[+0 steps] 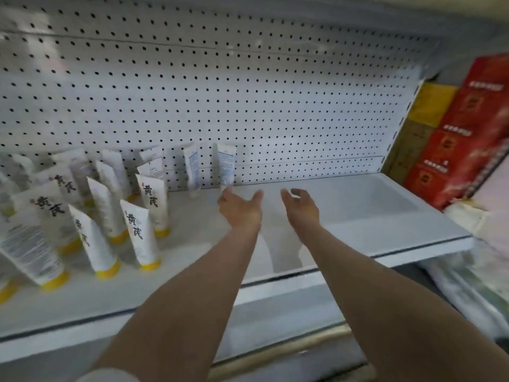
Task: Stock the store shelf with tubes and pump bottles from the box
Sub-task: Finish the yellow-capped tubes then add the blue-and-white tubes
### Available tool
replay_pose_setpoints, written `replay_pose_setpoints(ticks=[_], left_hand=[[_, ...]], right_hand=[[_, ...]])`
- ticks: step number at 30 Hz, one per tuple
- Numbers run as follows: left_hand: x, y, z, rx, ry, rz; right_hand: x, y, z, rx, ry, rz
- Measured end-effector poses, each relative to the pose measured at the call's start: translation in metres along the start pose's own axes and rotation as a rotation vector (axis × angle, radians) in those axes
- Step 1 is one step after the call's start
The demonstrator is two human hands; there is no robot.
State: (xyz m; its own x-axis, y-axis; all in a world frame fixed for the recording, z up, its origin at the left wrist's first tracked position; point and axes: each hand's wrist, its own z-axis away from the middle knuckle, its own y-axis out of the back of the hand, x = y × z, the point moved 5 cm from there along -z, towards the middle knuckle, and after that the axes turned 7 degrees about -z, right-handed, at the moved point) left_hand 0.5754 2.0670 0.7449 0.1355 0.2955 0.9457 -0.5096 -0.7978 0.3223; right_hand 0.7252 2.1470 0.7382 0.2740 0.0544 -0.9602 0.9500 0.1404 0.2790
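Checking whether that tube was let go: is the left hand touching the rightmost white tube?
Cannot tell. In the head view, left hand fingertips meet the tube base, blurred.

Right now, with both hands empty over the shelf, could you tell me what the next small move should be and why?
Probably draw both hands back for more stock. The left hand and right hand are open and hold nothing, the two blue-print tubes lean against the pegboard, and the shelf to their right is bare.
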Motion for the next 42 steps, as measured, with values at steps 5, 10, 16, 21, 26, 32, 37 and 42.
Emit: replay_pose_setpoints(ticks=[5,10,16,21,26,32,37,42], left_hand=[[0.030,-0.046,0.079,-0.306,-0.052,0.130],[0.033,-0.095,0.161,-0.588,-0.095,0.130],[0.001,-0.150,0.242,-0.800,-0.103,0.080],[-0.038,-0.192,0.293,-0.891,-0.099,-0.048],[-0.097,-0.224,0.327,-0.949,-0.059,-0.205],[-0.170,-0.266,0.353,-0.948,0.043,-0.432],[-0.231,-0.296,0.372,-0.947,0.145,-0.583],[-0.304,-0.318,0.394,-0.928,0.239,-0.791]], right_hand=[[0.005,0.100,0.049,0.176,-0.018,-0.016],[0.036,0.184,0.101,0.338,-0.123,-0.060],[0.096,0.262,0.158,0.497,-0.233,-0.003],[0.158,0.313,0.198,0.603,-0.417,-0.040],[0.226,0.347,0.222,0.638,-0.551,-0.042],[0.319,0.365,0.226,0.535,-0.709,-0.131],[0.397,0.375,0.215,0.400,-0.848,-0.009],[0.464,0.382,0.207,0.228,-0.936,0.078]])
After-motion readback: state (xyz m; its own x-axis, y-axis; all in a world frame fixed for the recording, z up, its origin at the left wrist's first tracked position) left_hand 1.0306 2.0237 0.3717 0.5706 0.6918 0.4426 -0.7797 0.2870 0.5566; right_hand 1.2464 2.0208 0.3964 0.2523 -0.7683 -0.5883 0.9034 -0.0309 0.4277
